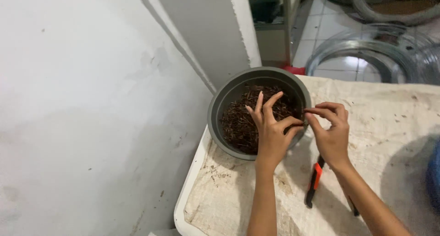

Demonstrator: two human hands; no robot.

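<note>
Round grey plastic bowl (220, 108) sits mid frame, on the table's top left corner, full of thin dark brown bits (238, 123), like rusty nails or twigs, too small to tell. Left hand (271, 130) is over the bowl, fingers spread & half curled, thumb & 1 finger pinching near the right rim. Right hand (331, 130) is just beside it, fingertips pinched too. Both seem to nip 1 small bit between them; it's mostly hidden, so can't tell which way it points. Rough stained cloth (389, 121) covers the white table (183, 208). Orange & black pliers (314, 181) lie below the right wrist, long way up & down, partly hidden. Clear tubing coils (366, 48) upper right, cut off
</note>
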